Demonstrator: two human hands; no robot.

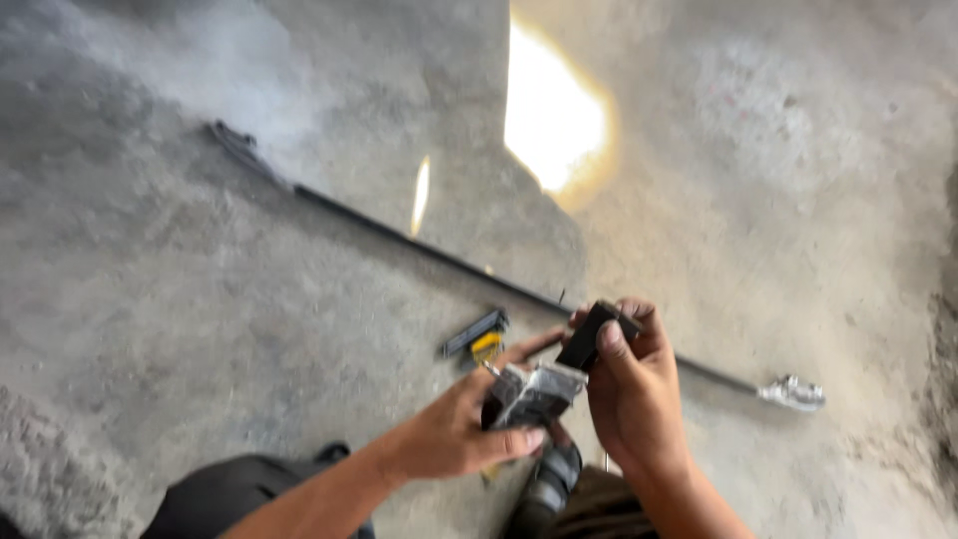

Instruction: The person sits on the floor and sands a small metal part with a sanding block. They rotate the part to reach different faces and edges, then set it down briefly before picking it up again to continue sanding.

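My left hand [461, 431] grips a small dark part wrapped in crinkled clear plastic [532, 392]. My right hand [631, 387] pinches a small black block [591, 333] just above the wrapped part, almost touching it. Both hands are held over a concrete floor. A dark cylindrical object [546, 489] sits below my hands near my lap; the picture is blurred and I cannot tell what it is.
A long thin black rod [419, 243] lies diagonally across the concrete floor [200, 299], with a silvery fitting [793, 392] at its right end. A small black and yellow tool [479, 339] lies by the rod. Bright sunlight [554, 115] hits the floor. My dark trouser leg [230, 494] is lower left.
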